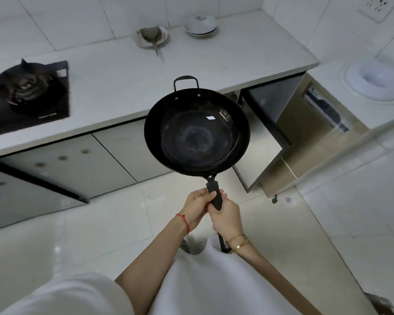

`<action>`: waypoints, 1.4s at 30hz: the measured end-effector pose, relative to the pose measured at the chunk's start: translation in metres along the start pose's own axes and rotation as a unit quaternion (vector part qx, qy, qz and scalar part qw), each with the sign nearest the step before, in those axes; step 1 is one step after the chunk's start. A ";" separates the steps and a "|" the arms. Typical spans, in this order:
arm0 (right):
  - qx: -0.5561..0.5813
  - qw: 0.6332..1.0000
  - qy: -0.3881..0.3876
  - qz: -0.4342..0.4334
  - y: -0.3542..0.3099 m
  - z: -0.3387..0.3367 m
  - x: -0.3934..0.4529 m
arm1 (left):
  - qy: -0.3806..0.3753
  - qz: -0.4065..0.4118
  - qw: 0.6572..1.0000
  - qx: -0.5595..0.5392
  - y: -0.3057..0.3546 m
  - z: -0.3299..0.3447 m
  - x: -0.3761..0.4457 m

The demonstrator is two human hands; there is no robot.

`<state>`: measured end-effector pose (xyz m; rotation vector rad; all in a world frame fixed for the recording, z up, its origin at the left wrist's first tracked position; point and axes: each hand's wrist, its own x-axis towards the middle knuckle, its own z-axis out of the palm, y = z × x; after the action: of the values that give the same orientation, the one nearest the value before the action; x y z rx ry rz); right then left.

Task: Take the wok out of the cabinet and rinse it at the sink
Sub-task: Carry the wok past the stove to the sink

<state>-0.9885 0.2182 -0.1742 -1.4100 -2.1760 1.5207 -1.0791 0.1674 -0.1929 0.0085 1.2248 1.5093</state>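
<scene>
A round black wok point(197, 133), smooth and glossy inside, is held in the air above the floor by its long matte handle, around which the left hand point(197, 206) and right hand point(225, 218) are wrapped tightly; beyond the grip, an open cabinet door point(259, 153) is seen.

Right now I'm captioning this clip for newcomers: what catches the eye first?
A black wok held mid-frame by its long handle, both hands wrapped around it above the floor. Behind it to the right an open cabinet door; a gas burner sits on the left of the counter.
</scene>
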 end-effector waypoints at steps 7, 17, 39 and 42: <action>-0.009 0.994 -0.085 -0.062 -0.010 0.022 0.004 | 0.083 0.070 0.993 -0.051 0.004 -0.022 -0.023; -0.056 0.955 -0.246 -0.154 -0.052 0.079 -0.003 | 0.221 0.169 0.951 -0.137 0.010 -0.077 -0.070; -0.147 0.839 -0.457 -0.255 -0.195 0.387 -0.098 | 0.414 0.254 0.840 -0.244 0.070 -0.365 -0.229; -0.149 0.830 -0.473 -0.255 -0.216 0.429 -0.116 | 0.425 0.264 0.829 -0.250 0.081 -0.404 -0.253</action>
<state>-1.2997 -0.1651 -0.1661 0.0899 -3.0531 1.9035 -1.2847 -0.2702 -0.1766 -0.8184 1.5255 2.4327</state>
